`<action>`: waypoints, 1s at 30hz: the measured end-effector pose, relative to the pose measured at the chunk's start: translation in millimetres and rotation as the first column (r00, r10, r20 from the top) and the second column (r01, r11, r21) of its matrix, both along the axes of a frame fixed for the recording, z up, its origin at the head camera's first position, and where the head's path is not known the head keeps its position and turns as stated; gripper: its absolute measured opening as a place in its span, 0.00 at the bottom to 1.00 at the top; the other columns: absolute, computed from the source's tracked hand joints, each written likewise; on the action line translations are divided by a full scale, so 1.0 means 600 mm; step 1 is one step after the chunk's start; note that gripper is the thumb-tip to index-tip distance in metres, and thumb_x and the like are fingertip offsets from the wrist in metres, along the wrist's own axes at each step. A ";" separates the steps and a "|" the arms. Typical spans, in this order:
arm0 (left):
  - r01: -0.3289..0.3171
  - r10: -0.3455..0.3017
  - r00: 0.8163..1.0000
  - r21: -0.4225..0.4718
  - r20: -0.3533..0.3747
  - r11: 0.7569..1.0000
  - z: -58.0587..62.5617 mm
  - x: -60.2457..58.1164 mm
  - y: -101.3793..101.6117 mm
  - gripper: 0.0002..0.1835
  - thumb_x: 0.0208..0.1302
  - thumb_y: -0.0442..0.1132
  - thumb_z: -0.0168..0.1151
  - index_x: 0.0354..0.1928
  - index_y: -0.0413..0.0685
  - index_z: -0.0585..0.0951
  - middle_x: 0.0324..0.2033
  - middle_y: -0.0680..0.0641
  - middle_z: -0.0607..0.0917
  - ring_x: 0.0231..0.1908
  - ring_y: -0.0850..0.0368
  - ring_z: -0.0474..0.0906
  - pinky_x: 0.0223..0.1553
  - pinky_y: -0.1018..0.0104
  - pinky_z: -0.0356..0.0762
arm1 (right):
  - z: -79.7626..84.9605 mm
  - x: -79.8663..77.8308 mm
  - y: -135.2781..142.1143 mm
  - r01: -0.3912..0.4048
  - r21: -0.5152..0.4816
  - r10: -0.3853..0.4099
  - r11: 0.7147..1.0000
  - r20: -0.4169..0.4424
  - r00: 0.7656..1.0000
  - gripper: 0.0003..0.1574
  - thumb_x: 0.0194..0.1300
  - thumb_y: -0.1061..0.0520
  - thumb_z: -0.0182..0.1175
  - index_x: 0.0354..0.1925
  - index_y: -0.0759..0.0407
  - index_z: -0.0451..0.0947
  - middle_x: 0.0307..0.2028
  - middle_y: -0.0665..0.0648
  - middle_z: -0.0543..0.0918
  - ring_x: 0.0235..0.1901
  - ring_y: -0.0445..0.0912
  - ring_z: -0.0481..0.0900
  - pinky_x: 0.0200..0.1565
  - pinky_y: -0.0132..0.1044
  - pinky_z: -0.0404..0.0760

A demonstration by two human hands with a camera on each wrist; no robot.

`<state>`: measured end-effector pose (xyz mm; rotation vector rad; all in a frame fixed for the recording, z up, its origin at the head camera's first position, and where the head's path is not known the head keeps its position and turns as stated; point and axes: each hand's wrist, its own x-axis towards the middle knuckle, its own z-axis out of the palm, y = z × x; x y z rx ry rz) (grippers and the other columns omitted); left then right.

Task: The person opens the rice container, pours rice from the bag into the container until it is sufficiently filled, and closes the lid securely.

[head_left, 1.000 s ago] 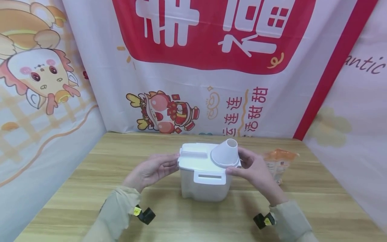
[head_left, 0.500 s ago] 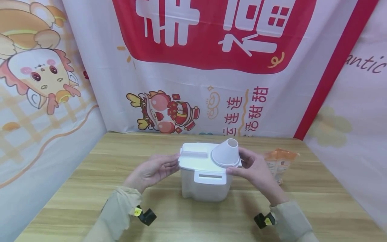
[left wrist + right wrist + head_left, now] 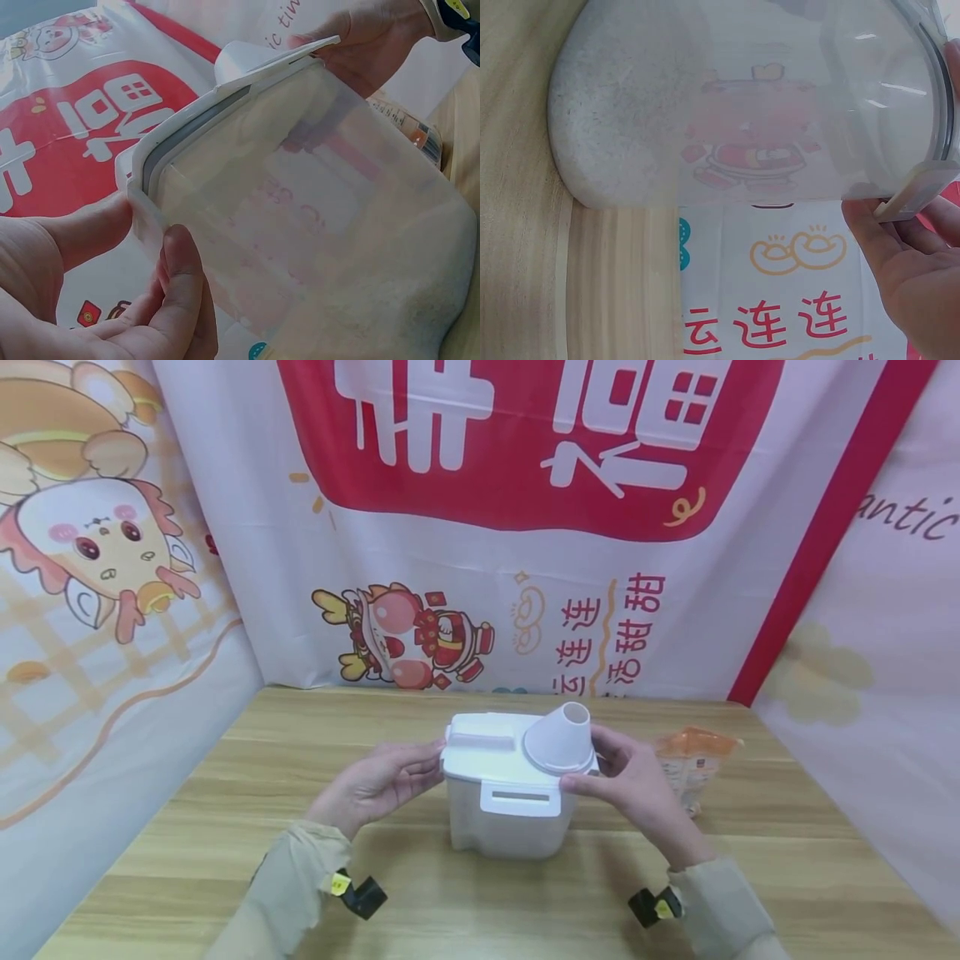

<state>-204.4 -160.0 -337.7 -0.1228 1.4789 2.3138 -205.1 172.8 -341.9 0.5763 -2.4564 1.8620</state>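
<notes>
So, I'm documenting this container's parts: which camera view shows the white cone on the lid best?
The head view: the white cone shows almost whole, with its open top, sitting on the lid. The left wrist view shows only part, beyond the lid's edge; the right wrist view shows none.

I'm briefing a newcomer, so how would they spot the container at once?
On the wood-grain table, look between the person's left hand and right hand. There is the container, translucent under a white lid. Unlike the orange-topped packet off to the right, it carries a white cone on top.
</notes>
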 end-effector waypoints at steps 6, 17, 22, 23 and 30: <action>-0.009 0.009 1.000 0.009 -0.003 1.000 0.001 -0.001 0.000 0.22 0.64 0.31 0.66 0.58 0.30 0.75 0.48 0.37 0.82 0.47 0.48 0.81 0.56 0.58 0.77 | 0.003 -0.001 0.000 -0.002 -0.010 0.002 1.000 0.007 1.000 0.44 0.49 0.51 0.79 0.63 0.51 0.74 0.57 0.51 0.79 0.55 0.47 0.78 0.55 0.37 0.78; -0.132 0.122 0.991 -0.190 -0.059 0.973 0.016 0.001 0.002 0.26 0.58 0.35 0.73 0.57 0.31 0.77 0.51 0.39 0.81 0.46 0.50 0.81 0.57 0.57 0.76 | 0.003 -0.001 0.003 -0.006 -0.005 0.006 1.000 0.013 1.000 0.45 0.49 0.52 0.79 0.65 0.53 0.73 0.58 0.52 0.79 0.56 0.48 0.77 0.56 0.37 0.77; -0.181 0.158 0.981 -0.243 -0.110 0.953 0.026 0.005 0.010 0.28 0.57 0.35 0.74 0.57 0.30 0.76 0.52 0.37 0.80 0.47 0.49 0.81 0.55 0.57 0.77 | 0.003 0.000 0.003 -0.003 -0.003 0.003 1.000 0.022 1.000 0.45 0.50 0.51 0.78 0.65 0.52 0.73 0.59 0.52 0.79 0.56 0.48 0.78 0.55 0.37 0.78; -0.187 0.163 0.980 -0.244 -0.116 0.952 0.027 0.006 0.011 0.27 0.57 0.35 0.74 0.57 0.31 0.76 0.51 0.37 0.80 0.47 0.49 0.82 0.54 0.57 0.78 | 0.003 -0.001 0.003 -0.006 -0.009 0.006 1.000 0.024 1.000 0.45 0.50 0.52 0.78 0.65 0.53 0.73 0.58 0.52 0.79 0.56 0.48 0.78 0.55 0.38 0.78; -0.222 0.193 0.972 -0.248 -0.137 0.943 0.027 0.011 0.012 0.27 0.55 0.36 0.76 0.55 0.32 0.78 0.50 0.37 0.80 0.46 0.48 0.82 0.50 0.59 0.81 | 0.002 -0.001 -0.001 -0.003 -0.002 0.003 1.000 0.032 0.999 0.45 0.49 0.51 0.79 0.64 0.53 0.74 0.57 0.52 0.80 0.55 0.48 0.78 0.54 0.37 0.78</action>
